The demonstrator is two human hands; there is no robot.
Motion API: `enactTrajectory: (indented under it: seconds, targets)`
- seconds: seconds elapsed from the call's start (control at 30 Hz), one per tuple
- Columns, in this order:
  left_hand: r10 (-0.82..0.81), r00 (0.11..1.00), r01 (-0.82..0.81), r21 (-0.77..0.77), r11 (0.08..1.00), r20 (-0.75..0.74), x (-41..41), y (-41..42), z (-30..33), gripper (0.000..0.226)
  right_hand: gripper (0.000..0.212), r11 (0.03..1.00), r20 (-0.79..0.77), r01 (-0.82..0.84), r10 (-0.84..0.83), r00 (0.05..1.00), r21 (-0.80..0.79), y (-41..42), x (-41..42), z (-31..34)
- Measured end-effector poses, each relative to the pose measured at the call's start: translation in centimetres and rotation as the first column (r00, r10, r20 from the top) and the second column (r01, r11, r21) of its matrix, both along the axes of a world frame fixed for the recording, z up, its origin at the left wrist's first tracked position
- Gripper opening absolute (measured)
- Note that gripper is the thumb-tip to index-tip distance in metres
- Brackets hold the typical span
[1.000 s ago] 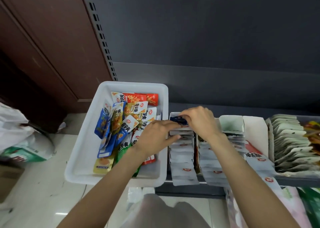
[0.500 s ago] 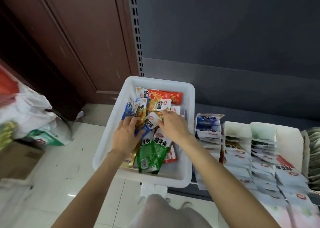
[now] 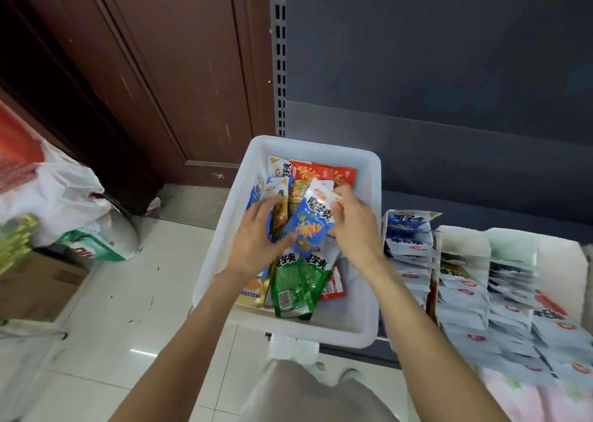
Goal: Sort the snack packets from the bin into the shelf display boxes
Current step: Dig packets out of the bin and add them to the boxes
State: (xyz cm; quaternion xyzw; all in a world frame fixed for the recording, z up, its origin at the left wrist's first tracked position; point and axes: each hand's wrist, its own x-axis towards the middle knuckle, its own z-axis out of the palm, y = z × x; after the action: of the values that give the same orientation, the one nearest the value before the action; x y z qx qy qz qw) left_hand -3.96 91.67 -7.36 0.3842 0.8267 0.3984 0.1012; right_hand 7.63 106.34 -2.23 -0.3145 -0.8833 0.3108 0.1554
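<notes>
Head view: a person looks down at both forearms, which reach into a white plastic bin standing at the left end of a low shop shelf.
Left hand: the left hand has its fingers spread among the packets, and its thumb presses the lower edge of a blue packet; the hand looks mostly open rather than wrapped round it.
Right hand: the right hand pinches the upper right edge of the same blue packet, with the fingers curled over it.
Blue packet: it is raised and tilted above the pile in the middle of the bin, held between the two hands.
Left to do: many loose packets lie in the bin, among them red packets at the far end and green packets at the near end, so by the look of it a good deal of sorting remains.
Done: the display boxes to the right of the bin already hold close rows of white-backed packets; the nearest row, the blue-fronted row, seems the likely home for the blue packet.
Surface: the shelf is dark grey metal with a slotted upright and a plain grey back panel.
Room: the floor is pale glossy floor tiles, with a dark brown wooden door behind, and white sacks and a cardboard box at the left.
</notes>
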Motion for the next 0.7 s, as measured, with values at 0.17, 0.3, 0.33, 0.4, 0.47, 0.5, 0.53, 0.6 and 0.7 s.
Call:
enactTrajectory:
  seconds: [0.17,0.3,0.33,0.4,0.47,0.5,0.53,0.6,0.7]
  targets:
    - [-0.274,0.842,0.163,0.266,0.950,0.465,2.6,1.9,5.1,0.051,0.005,0.986,-0.235,0.038,-0.077,0.969,-0.164,1.6,5.0,3.5]
    - [-0.325,0.882,0.247,0.252,0.936,0.342,4.6,4.5,7.3,0.017,0.013,0.962,-0.373,0.051,-0.152,0.915,-0.267,3.0,8.5,5.8]
    - [-0.329,0.901,0.260,0.256,0.931,0.282,5.1,5.5,7.8,0.016,0.019,0.959,-0.403,0.044,-0.159,0.901,-0.279,3.5,9.4,6.2]
    - [-0.346,0.925,0.296,0.275,0.915,0.155,5.9,7.8,8.9,0.019,0.026,0.968,-0.434,0.068,-0.171,0.885,-0.242,4.6,10.9,7.1]
    - [-0.371,0.927,0.340,0.301,0.891,0.053,6.9,10.1,9.7,0.017,0.022,0.974,-0.464,0.113,-0.194,0.864,-0.197,6.0,12.2,7.6]
    - [-0.379,0.925,0.355,0.310,0.882,0.017,7.3,11.2,9.9,0.014,0.020,0.974,-0.478,0.131,-0.205,0.854,-0.184,6.7,12.7,7.8]
    - [-0.377,0.926,0.359,0.313,0.879,-0.005,7.7,12.1,9.9,0.012,0.018,0.974,-0.486,0.146,-0.212,0.848,-0.171,7.4,13.1,7.9]
    - [-0.364,0.931,0.358,0.301,0.884,-0.040,8.3,13.5,9.5,0.012,0.018,0.976,-0.482,0.166,-0.215,0.850,-0.141,8.5,13.5,7.8]
    - [-0.354,0.928,0.373,0.246,0.894,-0.119,8.6,14.4,8.4,0.012,0.019,0.980,-0.447,0.158,-0.196,0.873,-0.121,9.6,13.8,7.1]
